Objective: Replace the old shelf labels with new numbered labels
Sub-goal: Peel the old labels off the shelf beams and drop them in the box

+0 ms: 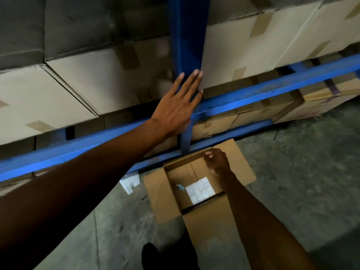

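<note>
My left hand [176, 106] lies flat with fingers spread against the blue upright post [188, 45] of the shelf rack, where it meets the blue crossbeam [272, 88]. No label shows under or around the hand. My right hand [217, 159] hangs low over an open cardboard box [169, 195] on the floor, with its fingers curled near the box's far flap; whether it pinches anything I cannot tell. Inside the box lies a block of several white label pieces [200, 190] and a small dark scrap [180, 187].
Taped cardboard cartons [243, 51] fill the rack above and below the crossbeam. A lower blue beam [243, 131] runs near the floor. White paper scraps [129, 182] lie on the concrete floor left of the box. My dark shoe [152, 254] shows at the bottom.
</note>
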Motion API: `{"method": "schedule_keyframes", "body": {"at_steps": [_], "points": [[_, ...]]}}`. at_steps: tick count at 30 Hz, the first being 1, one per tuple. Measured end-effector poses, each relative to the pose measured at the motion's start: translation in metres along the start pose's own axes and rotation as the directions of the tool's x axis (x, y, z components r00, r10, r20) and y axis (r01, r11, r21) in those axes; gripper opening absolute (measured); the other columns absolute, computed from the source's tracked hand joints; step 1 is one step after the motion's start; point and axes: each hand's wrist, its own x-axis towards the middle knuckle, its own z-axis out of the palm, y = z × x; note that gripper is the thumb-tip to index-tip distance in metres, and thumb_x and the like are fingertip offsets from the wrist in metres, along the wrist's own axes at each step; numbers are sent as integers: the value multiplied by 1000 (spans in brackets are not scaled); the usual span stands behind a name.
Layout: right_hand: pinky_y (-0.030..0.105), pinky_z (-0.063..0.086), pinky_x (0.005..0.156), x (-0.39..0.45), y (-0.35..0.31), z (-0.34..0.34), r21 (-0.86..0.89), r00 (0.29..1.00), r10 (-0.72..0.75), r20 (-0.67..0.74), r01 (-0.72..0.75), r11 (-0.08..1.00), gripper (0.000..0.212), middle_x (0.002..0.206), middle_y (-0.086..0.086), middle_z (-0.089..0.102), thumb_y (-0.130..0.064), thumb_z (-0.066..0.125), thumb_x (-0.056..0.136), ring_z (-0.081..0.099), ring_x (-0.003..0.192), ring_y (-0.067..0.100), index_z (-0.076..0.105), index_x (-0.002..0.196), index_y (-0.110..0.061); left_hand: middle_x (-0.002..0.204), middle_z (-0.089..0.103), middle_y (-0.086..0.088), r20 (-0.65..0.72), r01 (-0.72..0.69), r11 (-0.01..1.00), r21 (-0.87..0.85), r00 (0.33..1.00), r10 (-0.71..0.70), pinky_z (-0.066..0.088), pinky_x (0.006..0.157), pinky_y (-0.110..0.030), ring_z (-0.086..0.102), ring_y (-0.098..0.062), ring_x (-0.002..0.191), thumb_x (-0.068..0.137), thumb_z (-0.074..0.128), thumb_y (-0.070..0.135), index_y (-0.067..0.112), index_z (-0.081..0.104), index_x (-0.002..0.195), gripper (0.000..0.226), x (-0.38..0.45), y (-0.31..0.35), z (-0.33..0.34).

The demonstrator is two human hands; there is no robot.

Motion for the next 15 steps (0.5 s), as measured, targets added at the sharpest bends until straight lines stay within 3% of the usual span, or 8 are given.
{"method": "schedule_keyframes", "body": {"at_steps": [4, 7, 10, 13, 15], "points": [[34, 49, 88, -20, -55, -17, 130, 965, -138, -224, 170, 977, 30, 114, 20, 65, -17, 56, 86, 60, 106, 34, 61, 115, -8, 157, -7, -24, 26, 63, 963, -260, 998, -58, -4, 119, -47, -9, -35, 146, 87, 45, 30, 8, 13, 149, 73, -37, -24, -21], [40, 49, 92, -56, -110, -32, 201, 875, -232, -425, 341, 918, 32, 110, 19, 67, -18, 58, 85, 61, 105, 33, 61, 116, -8, 158, 1, -23, -51, 128, 930, -345, 987, -155, -5, 118, -44, -3, -33, 147, 82, 46, 23, 5, 19, 148, 73, -80, -56, -47], [42, 49, 90, -101, -171, -45, 154, 707, -328, -627, 525, 837, 25, 101, 18, 69, -20, 59, 86, 63, 99, 32, 65, 107, -6, 156, 13, -24, -221, 131, 937, -322, 953, -209, 2, 119, -45, 9, -36, 146, 75, 54, 23, -1, 27, 145, 79, -126, -98, -72], [42, 50, 87, -157, -240, -44, 87, 506, -396, -766, 692, 716, 20, 95, 17, 70, -19, 57, 87, 63, 93, 32, 67, 99, -7, 152, 27, -24, -411, 178, 948, -264, 868, -278, 12, 116, -48, 21, -35, 143, 70, 60, 24, -4, 35, 141, 80, -181, -152, -91], [42, 49, 87, -183, -277, -40, 63, 433, -406, -805, 743, 666, 19, 95, 16, 69, -17, 57, 87, 62, 92, 33, 67, 99, -7, 152, 28, -24, -472, 224, 946, -236, 824, -313, 14, 116, -48, 18, -33, 143, 70, 58, 24, -4, 34, 141, 81, -208, -182, -97]]}}
